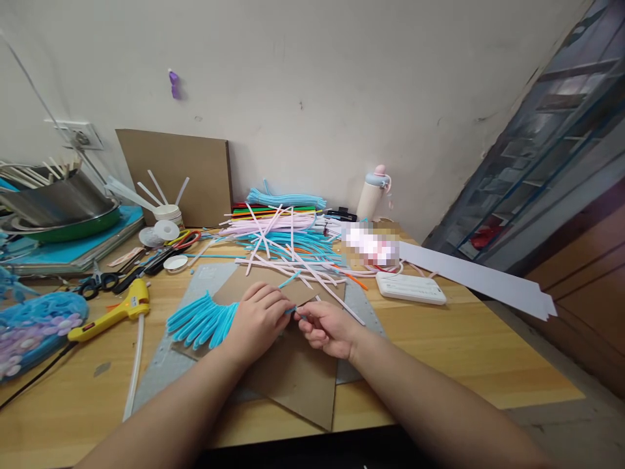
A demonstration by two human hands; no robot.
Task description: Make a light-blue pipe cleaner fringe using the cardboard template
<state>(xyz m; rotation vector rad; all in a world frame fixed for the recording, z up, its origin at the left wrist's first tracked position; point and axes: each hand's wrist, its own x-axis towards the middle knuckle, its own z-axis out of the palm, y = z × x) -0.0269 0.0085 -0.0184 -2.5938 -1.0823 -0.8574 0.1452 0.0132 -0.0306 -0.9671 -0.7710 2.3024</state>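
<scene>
Over the cardboard (303, 384), a blue stem (290, 311) is pinched by the left hand (258, 319) and right hand (326, 327), and might be kinked by uneven pulling.

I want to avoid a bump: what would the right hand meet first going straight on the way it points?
Beyond the blue strip the right hand seems to pinch, probably the left hand; exact depth is unclear.
</scene>
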